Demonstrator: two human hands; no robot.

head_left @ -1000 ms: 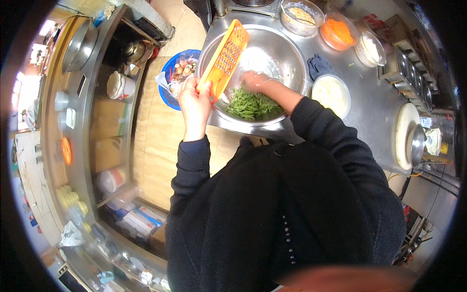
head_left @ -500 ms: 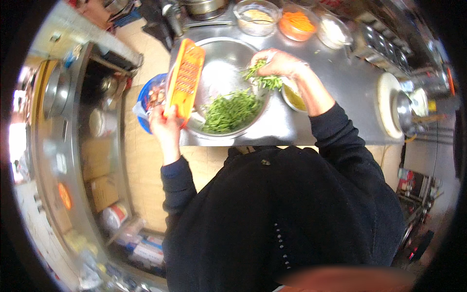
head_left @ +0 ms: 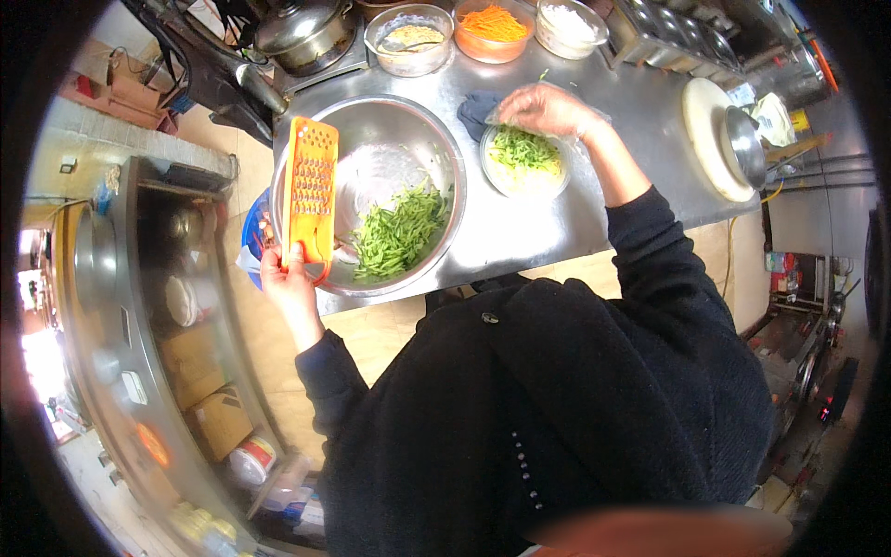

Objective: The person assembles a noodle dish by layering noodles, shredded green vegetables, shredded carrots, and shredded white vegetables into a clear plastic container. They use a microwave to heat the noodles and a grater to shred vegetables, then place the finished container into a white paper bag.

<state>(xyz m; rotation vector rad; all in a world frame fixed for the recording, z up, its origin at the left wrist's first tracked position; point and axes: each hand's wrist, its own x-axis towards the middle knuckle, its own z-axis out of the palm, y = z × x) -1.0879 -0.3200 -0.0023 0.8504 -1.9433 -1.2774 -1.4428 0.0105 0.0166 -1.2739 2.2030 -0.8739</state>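
Note:
My left hand (head_left: 291,286) grips the lower end of an orange grater (head_left: 299,227), thumb on its face. The grater stands tilted over the left rim of a wide steel bowl (head_left: 447,139). A heap of shredded green vegetable, perhaps cucumber (head_left: 399,232), lies in the bowl's near right part. Over a small clear bowl (head_left: 520,193) to the right is my right hand (head_left: 549,111), in a clear plastic glove, its fingers loosely bent and apart. Beneath it, green shreds (head_left: 524,147) rest on paler ones; the fingertips are partly hidden.
Along the back stand a lidded pot (head_left: 302,35), a bowl with a spoon (head_left: 408,58), orange shreds (head_left: 492,23) and white shreds (head_left: 568,25). A dark cloth (head_left: 476,111) lies behind the small bowl. A round board (head_left: 705,139) is at right; a blue container (head_left: 252,232) sits beyond the left edge.
My right hand has let a bunch of green shreds go into the small bowl. The grater, still in my left hand, is more upright. The whole view has shifted.

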